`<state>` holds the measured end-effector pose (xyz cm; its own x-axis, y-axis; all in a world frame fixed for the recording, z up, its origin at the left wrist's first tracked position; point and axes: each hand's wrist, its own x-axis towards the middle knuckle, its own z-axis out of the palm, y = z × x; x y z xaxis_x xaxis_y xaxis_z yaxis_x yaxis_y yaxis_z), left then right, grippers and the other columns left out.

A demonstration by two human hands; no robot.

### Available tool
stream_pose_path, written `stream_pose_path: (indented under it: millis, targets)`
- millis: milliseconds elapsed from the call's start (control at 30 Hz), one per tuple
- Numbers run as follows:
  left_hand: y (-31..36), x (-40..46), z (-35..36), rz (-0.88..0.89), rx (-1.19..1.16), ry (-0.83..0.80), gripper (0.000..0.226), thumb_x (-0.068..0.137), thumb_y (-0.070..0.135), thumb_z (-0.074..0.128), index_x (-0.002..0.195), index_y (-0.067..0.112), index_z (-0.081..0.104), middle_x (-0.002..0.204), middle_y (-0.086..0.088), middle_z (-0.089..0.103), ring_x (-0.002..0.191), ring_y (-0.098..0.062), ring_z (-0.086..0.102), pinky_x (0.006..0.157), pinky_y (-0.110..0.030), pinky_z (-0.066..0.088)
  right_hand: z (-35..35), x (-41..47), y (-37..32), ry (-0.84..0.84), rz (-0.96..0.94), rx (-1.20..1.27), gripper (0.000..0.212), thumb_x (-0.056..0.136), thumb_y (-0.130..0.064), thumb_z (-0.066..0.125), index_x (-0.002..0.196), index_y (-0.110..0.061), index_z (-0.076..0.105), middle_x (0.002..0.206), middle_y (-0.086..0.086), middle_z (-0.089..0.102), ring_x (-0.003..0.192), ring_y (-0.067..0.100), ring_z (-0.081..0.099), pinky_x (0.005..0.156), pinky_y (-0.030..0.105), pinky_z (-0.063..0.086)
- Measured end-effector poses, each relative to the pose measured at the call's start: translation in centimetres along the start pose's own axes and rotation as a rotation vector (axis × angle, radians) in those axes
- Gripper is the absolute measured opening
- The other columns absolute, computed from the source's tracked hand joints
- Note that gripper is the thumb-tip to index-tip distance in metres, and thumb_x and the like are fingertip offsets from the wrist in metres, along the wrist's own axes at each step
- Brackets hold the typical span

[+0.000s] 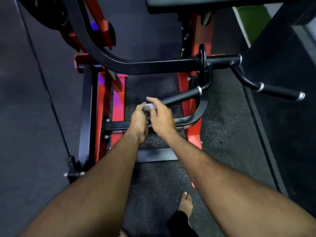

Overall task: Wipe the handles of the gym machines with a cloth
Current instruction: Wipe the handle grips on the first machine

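Near handle (181, 97) sits center frame, a black padded bar running from a silver ring at upper right down-left to a silver end cap (149, 106). Both hands meet at that cap. Left hand (139, 119) comes up from below, fingers curled round the bar's tip just under the cap. Right hand (161, 115) lies over the top of the tip, index finger stretched out straight past the cap, other fingers bent down onto it; whether it truly clamps the bar or only rests on it, cannot tell. Cloth: none clearly visible, could be hidden between the palms, too blurred to say.

Second handle (280, 91) is at right of frame, same black padding with silver rings and silver cap, well apart from the hands, untouched. Both handles branch from a black crossbar (153, 65) running across mid frame, which curves up to upper left.

Red machine frame (118, 100) stands behind and below the hands, with black rails bolted at lower left. Black seat pad (188, 6) at top center. Weight plate (46, 14) partly in view at upper left corner. Dark speckled rubber floor (222, 125) under everything; a green strip at upper right. Bare foot (186, 202) at bottom center, right of the left forearm, with a dark trouser leg below it.
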<state>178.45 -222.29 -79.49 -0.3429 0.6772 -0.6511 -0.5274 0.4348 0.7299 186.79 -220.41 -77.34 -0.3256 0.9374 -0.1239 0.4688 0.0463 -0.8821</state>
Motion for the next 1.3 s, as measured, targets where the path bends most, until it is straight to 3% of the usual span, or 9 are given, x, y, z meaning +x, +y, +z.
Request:
stream_pose_path:
  millis: [100, 233, 367, 533, 667, 833, 967, 1200, 1300]
  targets:
    - [1.3, -4.1, -0.5, 0.035, 0.118, -0.055, 0.033, 0.102, 0.037, 0.047, 0.087, 0.028, 0.076, 0.082, 0.007, 0.072, 0.076, -0.013, 0.063, 0.068, -0.031, 0.047, -1.5, -1.4, -2.0, 0.04, 0.16, 0.316, 0.028, 0.099, -0.007, 0.053, 0.119, -0.02, 0.069, 0.108, 0.003, 0.075, 0.098, 0.012, 0.07, 0.097, 0.039, 0.055]
    - [3.7, -10.4, -1.9, 0.133, 0.136, -0.166, 0.02, 0.103, 0.017, 0.055, 0.117, 0.02, 0.069, 0.1, 0.0, 0.073, 0.084, -0.014, 0.067, 0.077, -0.033, 0.059, -4.9, -4.2, -6.1, -0.052, 0.263, 0.646, 0.027, 0.102, 0.0, 0.049, 0.113, -0.017, 0.068, 0.11, 0.004, 0.075, 0.097, 0.016, 0.072, 0.085, 0.033, 0.059]
    - [6.9, -16.4, -2.4, 0.206, 0.147, -0.114, 0.018, 0.099, 0.011, 0.065, 0.116, 0.005, 0.067, 0.083, 0.003, 0.071, 0.072, -0.007, 0.063, 0.067, -0.025, 0.061, -8.1, -7.5, -11.1, -0.116, 0.215, 0.585, 0.026, 0.098, 0.003, 0.055, 0.108, -0.016, 0.07, 0.098, 0.003, 0.074, 0.085, 0.01, 0.068, 0.077, 0.027, 0.056]
    - [11.7, -23.6, -3.9, 0.325, 0.192, -0.043, 0.006, 0.099, 0.008, 0.064, 0.105, 0.009, 0.067, 0.089, -0.003, 0.075, 0.076, -0.014, 0.072, 0.066, -0.029, 0.061, -10.4, -10.6, -17.9, -0.219, 0.039, 0.416, 0.02, 0.091, 0.002, 0.066, 0.107, -0.009, 0.072, 0.088, -0.001, 0.071, 0.073, 0.003, 0.066, 0.068, 0.017, 0.051]
    - [14.5, -29.1, -6.1, 0.356, 0.184, -0.029, 0.003, 0.098, 0.008, 0.066, 0.1, 0.01, 0.064, 0.084, -0.006, 0.071, 0.07, -0.012, 0.067, 0.059, -0.023, 0.053, -9.7, -13.0, -22.3, -0.312, -0.01, 0.391, 0.017, 0.086, -0.006, 0.077, 0.102, -0.01, 0.072, 0.084, 0.006, 0.073, 0.074, 0.01, 0.066, 0.071, 0.026, 0.056]
    - [16.7, -34.2, -10.7, 0.409, 0.189, 0.027, 0.026, 0.088, -0.002, 0.065, 0.097, 0.019, 0.052, 0.089, -0.015, 0.071, 0.084, -0.029, 0.063, 0.083, -0.05, 0.051, -7.0, -15.8, -27.3, -0.344, -0.039, 0.326, 0.013, 0.088, 0.004, 0.066, 0.095, -0.005, 0.072, 0.072, 0.002, 0.07, 0.063, 0.01, 0.064, 0.063, 0.029, 0.055]
    - [18.3, -37.6, -15.3, 0.495, 0.182, 0.054, 0.039, 0.096, -0.014, 0.051, 0.102, 0.021, 0.035, 0.087, -0.017, 0.069, 0.073, -0.024, 0.065, 0.075, -0.039, 0.055, -4.3, -18.3, -31.3, -0.396, -0.038, 0.354, 0.017, 0.09, 0.009, 0.058, 0.098, -0.004, 0.066, 0.077, 0.011, 0.067, 0.06, 0.012, 0.064, 0.058, 0.029, 0.059]
    - [20.6, -40.7, -21.2, 0.636, 0.29, 0.039, 0.032, 0.096, -0.01, 0.056, 0.081, 0.018, 0.058, 0.092, -0.011, 0.071, 0.088, -0.023, 0.07, 0.086, -0.05, 0.059, -0.2, -21.7, -36.4, -0.287, -0.066, 0.312, 0.021, 0.09, 0.001, 0.058, 0.099, -0.015, 0.068, 0.098, 0.011, 0.07, 0.073, 0.01, 0.068, 0.059, 0.022, 0.055]
    - [21.4, -41.3, -22.4, 0.644, 0.253, 0.016, 0.02, 0.096, -0.007, 0.059, 0.093, 0.01, 0.069, 0.098, -0.01, 0.076, 0.089, -0.022, 0.071, 0.087, -0.046, 0.06, 1.1, -22.5, -37.4, -0.195, -0.052, 0.292, 0.018, 0.088, -0.008, 0.064, 0.095, -0.025, 0.067, 0.088, 0.0, 0.066, 0.074, 0.012, 0.066, 0.068, 0.03, 0.06]
